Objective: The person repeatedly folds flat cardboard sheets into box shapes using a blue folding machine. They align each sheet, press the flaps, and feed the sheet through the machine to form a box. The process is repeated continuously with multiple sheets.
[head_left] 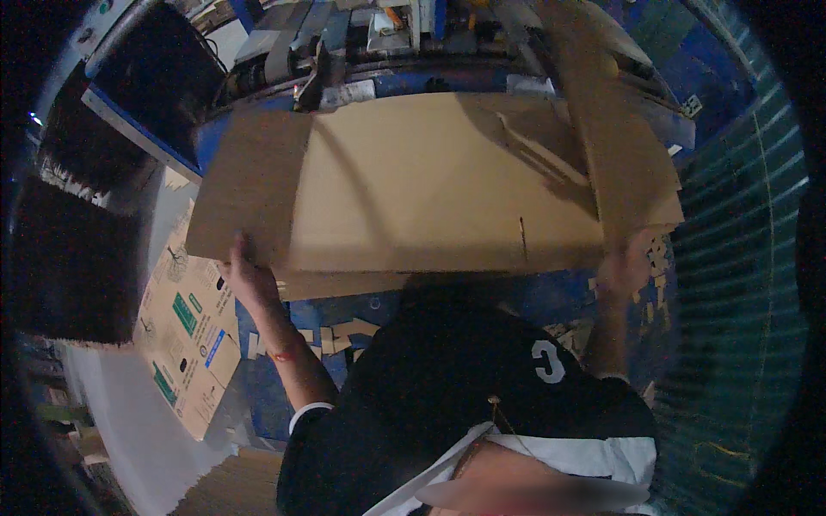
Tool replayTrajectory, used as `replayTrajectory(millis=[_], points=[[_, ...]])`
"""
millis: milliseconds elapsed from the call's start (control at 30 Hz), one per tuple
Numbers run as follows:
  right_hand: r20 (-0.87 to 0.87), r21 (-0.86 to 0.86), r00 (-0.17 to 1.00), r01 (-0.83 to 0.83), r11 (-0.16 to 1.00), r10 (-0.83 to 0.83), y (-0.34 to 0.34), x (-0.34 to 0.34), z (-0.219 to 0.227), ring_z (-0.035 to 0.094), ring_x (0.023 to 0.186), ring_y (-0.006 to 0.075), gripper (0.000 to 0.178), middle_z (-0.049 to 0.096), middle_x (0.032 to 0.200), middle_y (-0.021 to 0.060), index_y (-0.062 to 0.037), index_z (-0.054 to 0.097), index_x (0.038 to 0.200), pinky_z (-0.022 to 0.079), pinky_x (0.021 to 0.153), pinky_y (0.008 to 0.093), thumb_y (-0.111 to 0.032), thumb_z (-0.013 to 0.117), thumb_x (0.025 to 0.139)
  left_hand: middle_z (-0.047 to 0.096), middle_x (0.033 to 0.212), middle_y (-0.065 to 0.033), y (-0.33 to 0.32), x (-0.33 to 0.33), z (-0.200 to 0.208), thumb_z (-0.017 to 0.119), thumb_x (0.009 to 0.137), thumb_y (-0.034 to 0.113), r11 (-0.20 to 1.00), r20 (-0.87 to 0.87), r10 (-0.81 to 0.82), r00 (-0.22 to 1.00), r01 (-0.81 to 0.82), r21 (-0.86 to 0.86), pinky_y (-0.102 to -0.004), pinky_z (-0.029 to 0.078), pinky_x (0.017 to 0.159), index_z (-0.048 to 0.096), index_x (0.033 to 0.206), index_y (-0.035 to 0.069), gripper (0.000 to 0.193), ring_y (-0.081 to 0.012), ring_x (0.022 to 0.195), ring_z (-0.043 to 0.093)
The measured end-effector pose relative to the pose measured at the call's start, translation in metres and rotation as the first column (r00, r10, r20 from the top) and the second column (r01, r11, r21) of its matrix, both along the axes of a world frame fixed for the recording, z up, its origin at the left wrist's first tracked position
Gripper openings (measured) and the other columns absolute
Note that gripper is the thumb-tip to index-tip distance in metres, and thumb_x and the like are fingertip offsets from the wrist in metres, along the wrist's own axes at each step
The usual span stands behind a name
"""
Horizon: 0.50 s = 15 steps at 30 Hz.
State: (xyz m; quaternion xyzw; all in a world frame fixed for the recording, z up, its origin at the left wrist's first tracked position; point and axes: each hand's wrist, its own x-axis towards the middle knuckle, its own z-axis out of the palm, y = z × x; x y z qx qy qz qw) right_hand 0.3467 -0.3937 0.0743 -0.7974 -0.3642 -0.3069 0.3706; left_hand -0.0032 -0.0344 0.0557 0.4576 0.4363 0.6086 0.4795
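A wide folded cardboard sheet (pixel 439 185) spans the space in front of me, its near edge toward my body. Its middle is pale tan, with darker brown flaps at the left and right ends. My left hand (pixel 249 271) grips the near left corner, thumb on top and the other fingers mostly hidden underneath. At the near right corner my right hand (pixel 625 262) is closed around the edge, a little blurred. Another layer of cardboard (pixel 344 284) shows just below the sheet's near edge.
Beyond the sheet stands a machine (pixel 404 64) with blue and metal parts. A printed cardboard blank (pixel 194 318) lies at the left, near dark stacked cardboard (pixel 77 258). Small cardboard offcuts (pixel 344 335) litter the blue surface below. A green corrugated wall (pixel 731 318) runs along the right.
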Motion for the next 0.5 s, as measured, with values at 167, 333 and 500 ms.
replayTrajectory(millis=[167,333,500], points=[[0.155,-0.568,0.807,-0.399,0.720,0.569,0.028,-0.038,-0.026,0.054,0.115,0.0296,0.033,0.058,0.124,0.0067,-0.0140,0.063,0.112,0.042,0.097,0.0463,-0.021,0.064,0.080,0.056,0.125,-0.0147,-0.055,0.017,0.005,0.052,0.077,-0.004,0.808,-0.669,-0.288,0.686,0.549,0.215,-0.0389,0.042,0.097,0.052,0.125,0.004,0.048,-0.0299,0.115,0.054],[0.007,-0.632,0.803,-0.458,0.625,0.596,0.037,-0.040,-0.024,0.051,0.119,0.0289,0.029,0.055,0.128,0.0059,-0.0121,0.063,0.108,0.040,0.099,0.0447,-0.017,0.062,0.079,0.044,0.140,-0.0111,-0.069,0.049,0.013,0.051,0.079,0.001,0.441,-0.985,0.073,0.157,0.881,0.173,-0.0472,0.033,0.105,0.052,0.130,0.014,0.053,-0.0306,0.131,0.039],[0.120,-0.684,0.773,-0.391,0.616,0.623,0.039,-0.032,-0.025,0.048,0.122,0.0288,0.034,0.053,0.130,0.0062,-0.0140,0.059,0.115,0.039,0.100,0.0470,-0.019,0.059,0.081,0.041,0.142,-0.0103,-0.065,0.054,0.018,0.053,0.084,0.010,0.384,-0.993,0.116,0.038,0.920,0.080,-0.0496,0.029,0.107,0.050,0.132,0.015,0.047,-0.0304,0.132,0.038]])
